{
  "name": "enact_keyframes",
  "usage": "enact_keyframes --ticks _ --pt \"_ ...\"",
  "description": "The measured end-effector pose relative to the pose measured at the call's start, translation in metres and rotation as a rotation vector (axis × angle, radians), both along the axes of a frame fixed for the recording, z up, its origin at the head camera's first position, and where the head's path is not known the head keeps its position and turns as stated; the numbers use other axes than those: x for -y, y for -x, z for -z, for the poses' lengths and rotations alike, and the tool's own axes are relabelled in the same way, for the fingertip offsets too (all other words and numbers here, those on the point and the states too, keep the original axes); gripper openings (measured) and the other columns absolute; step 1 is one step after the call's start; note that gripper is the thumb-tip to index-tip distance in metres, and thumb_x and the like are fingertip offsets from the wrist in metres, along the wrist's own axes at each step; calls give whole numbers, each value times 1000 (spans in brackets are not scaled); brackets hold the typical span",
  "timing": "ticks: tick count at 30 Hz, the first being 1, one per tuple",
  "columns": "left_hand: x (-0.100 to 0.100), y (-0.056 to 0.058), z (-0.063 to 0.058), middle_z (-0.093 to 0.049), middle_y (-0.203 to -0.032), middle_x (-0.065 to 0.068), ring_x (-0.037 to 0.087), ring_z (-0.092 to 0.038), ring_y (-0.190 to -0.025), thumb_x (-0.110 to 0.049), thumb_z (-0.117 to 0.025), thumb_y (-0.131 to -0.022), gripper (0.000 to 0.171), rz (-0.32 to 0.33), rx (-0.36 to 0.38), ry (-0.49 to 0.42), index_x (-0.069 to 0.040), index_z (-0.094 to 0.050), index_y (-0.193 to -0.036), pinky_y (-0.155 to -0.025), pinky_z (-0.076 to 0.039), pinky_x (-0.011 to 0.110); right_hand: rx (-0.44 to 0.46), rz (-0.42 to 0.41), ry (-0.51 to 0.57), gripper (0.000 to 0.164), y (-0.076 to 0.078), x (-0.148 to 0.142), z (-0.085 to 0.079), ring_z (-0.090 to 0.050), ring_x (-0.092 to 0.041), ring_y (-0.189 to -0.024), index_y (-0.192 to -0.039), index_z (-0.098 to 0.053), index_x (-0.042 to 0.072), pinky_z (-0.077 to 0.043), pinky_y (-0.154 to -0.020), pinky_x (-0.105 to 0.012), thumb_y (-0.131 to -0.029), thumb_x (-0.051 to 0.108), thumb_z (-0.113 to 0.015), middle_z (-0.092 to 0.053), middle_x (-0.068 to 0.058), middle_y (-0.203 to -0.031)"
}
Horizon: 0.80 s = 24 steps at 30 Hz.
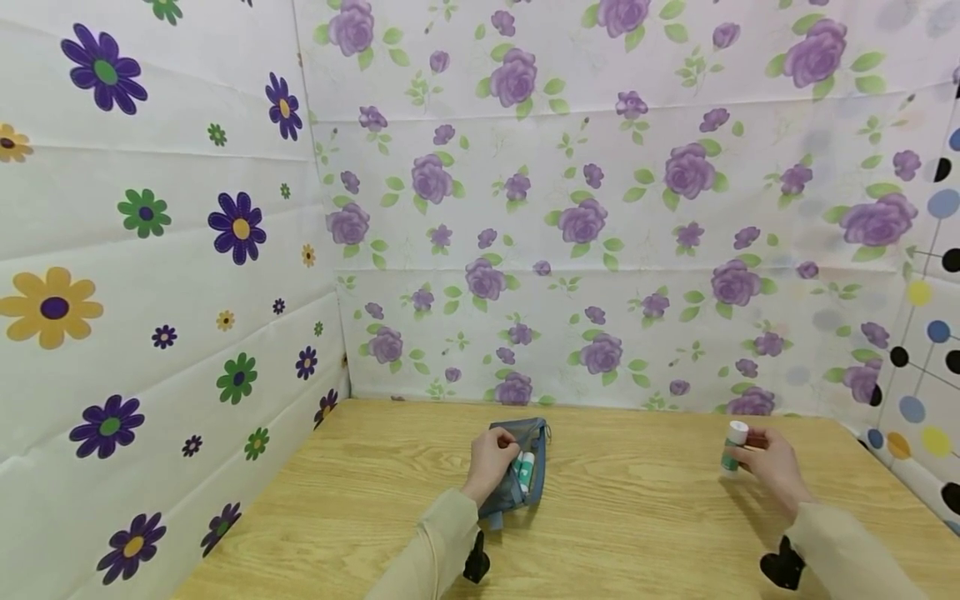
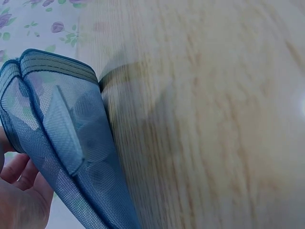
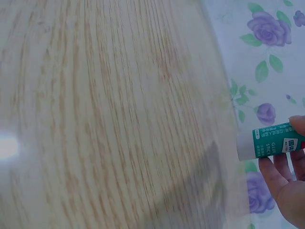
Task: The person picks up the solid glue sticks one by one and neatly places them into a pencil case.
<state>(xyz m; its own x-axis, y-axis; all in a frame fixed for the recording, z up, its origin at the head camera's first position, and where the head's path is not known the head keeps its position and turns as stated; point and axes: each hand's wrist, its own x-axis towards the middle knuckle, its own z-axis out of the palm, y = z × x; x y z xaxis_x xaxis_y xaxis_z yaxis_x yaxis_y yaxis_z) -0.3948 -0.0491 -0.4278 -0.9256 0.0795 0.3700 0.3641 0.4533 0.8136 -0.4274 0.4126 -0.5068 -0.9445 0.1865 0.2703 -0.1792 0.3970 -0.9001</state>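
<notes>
My left hand (image 1: pixel 489 460) grips the edge of a blue mesh zipper pouch (image 1: pixel 538 492) near the middle of the table. Through its open top, two green-and-white glue sticks (image 1: pixel 527 472) show inside. In the left wrist view the pouch (image 2: pixel 81 143) stands with its small fabric tab facing the camera, and the fingers of the left hand (image 2: pixel 24 195) are partly hidden behind it. Far to the right, my right hand (image 1: pixel 778 468) holds another glue stick (image 1: pixel 731 454) upright, white cap up, between thumb and fingers. Its green label (image 3: pixel 274 140) reads "glue stick" in the right wrist view.
The wood-grain table (image 1: pixel 630 517) spans the space between both hands. A curtain with purple roses (image 1: pixel 585 221) hangs along its back edge, a daisy-patterned sheet (image 1: pixel 172 275) on the left and a dotted sheet (image 1: pixel 926 375) on the right.
</notes>
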Motion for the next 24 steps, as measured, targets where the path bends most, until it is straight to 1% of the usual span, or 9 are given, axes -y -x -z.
enact_keyframes --ticks 2,4,6,10,12,14,18,21,24 --pt "0 0 0 -52 -69 1 14 -46 -58 1 -57 -84 4 0 0 -3 1 -62 -83 -53 -40 29 1 -5 8 78 2 3 -2 -41 -40 -108 -132 -22 -11 -47 -76 -31 -84 35 -63 -33 -30 -126" --pt "0 0 0 -52 -69 1 14 -46 -58 0 -57 -84 5 -2 -1 -4 -1 -61 -82 -53 -40 29 10 -10 32 78 -3 11 -10 -46 -32 -103 -132 -22 -11 -47 -74 -29 -83 32 -65 -34 -28 -124" --pt "0 -1 1 -52 -69 1 13 -46 -58 0 -57 -84 5 -2 -2 -4 -1 -61 -81 -53 -40 29 26 -24 66 76 -15 25 -27 -50 -26 -98 -131 -23 -12 -48 -73 -29 -83 28 -67 -36 -29 -122" --pt "1 -1 1 -52 -70 2 14 -46 -59 0 -57 -84 5 4 1 -9 1 -62 -83 -53 -40 29 79 -80 131 72 -47 57 -66 -48 -31 -101 -131 -21 -14 -46 -78 -35 -84 18 -65 -33 -31 -122" --pt "1 -2 1 -52 -70 2 14 -46 -59 0 -57 -85 5 7 3 -13 2 -61 -84 -53 -40 30 74 -123 159 67 -53 64 -75 -48 -34 -102 -129 -22 -15 -45 -79 -37 -85 14 -64 -35 -30 -120" --pt "1 -2 1 -52 -71 2 15 -46 -59 0 -57 -85 5 9 6 -15 2 -61 -84 -53 -40 30 60 -126 206 63 -49 64 -71 -51 -30 -97 -128 -28 -13 -46 -77 -37 -83 12 -66 -41 -24 -114" --pt "1 -2 2 -52 -70 2 14 -46 -59 0 -57 -84 5 7 6 -10 2 -62 -85 -53 -40 30 12 -128 275 55 -23 49 -44 -56 -14 -82 -119 -39 -8 -49 -69 -33 -79 11 -71 -49 -10 -100" --pt "1 -1 2 -52 -70 1 14 -46 -59 0 -57 -84 5 5 1 -7 2 -62 -84 -53 -40 29 4 -120 251 57 -6 45 -28 -56 -14 -83 -120 -38 -7 -49 -70 -32 -78 14 -72 -49 -11 -103" --pt "1 -1 3 -52 -70 2 14 -46 -58 0 -57 -84 5 7 -4 -6 2 -62 -84 -53 -40 30 -13 -125 232 58 5 43 -17 -57 -16 -84 -120 -38 -6 -49 -70 -33 -78 16 -72 -48 -15 -106"
